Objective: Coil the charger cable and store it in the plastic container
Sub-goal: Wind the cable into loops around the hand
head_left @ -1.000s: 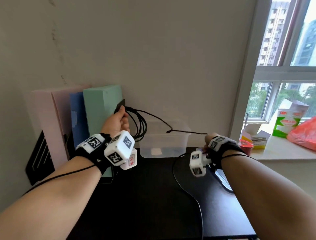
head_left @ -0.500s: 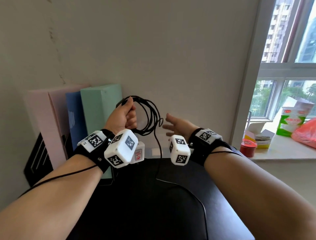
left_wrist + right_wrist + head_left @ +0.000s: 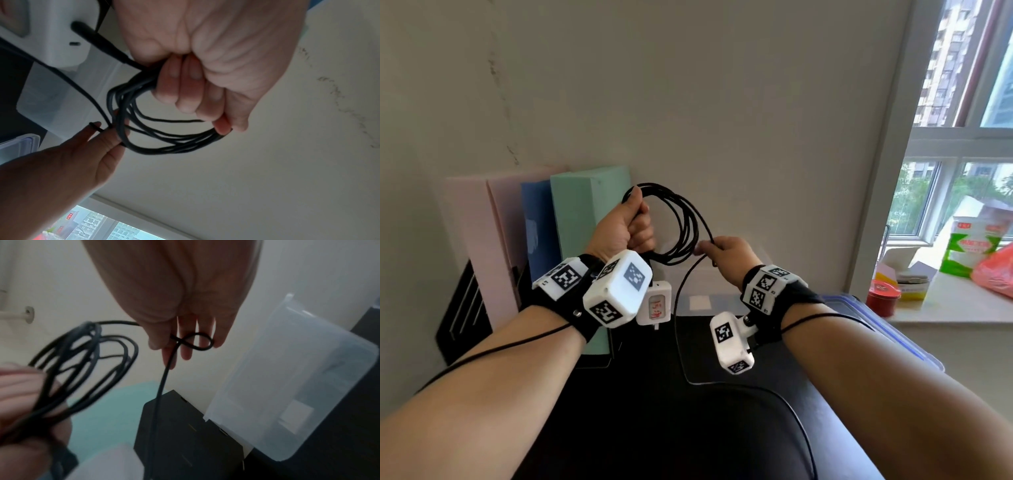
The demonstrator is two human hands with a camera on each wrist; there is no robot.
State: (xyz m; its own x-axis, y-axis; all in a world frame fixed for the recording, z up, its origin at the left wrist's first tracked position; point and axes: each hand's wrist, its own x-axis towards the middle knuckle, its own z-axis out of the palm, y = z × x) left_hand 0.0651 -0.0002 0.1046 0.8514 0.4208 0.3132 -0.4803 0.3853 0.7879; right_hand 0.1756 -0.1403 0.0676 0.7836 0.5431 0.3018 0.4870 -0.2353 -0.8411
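My left hand (image 3: 630, 226) grips a coil of black charger cable (image 3: 690, 219) in its fist, held up in front of the wall. The white charger block (image 3: 655, 303) dangles just below that hand. My right hand (image 3: 722, 253) pinches the loose strand right beside the coil, with a small kink of cable (image 3: 197, 342) across its fingers. From there the free cable (image 3: 756, 387) drops to the black desk and trails toward me. The clear plastic container (image 3: 722, 298) stands open on the desk behind both hands. In the left wrist view the coil (image 3: 164, 146) runs through my curled fingers (image 3: 185, 91).
Pink, blue and green foam blocks (image 3: 585, 222) stand against the wall at the left. A blue-rimmed lid (image 3: 887, 335) lies on the desk at the right. The windowsill holds a red tin (image 3: 881, 298), a green-and-white carton (image 3: 972, 246) and a red bag.
My right hand swung in from the right, laid another loop onto the coil, and now pinches the strand beside it. The left hand rose slightly, still holding the coil.
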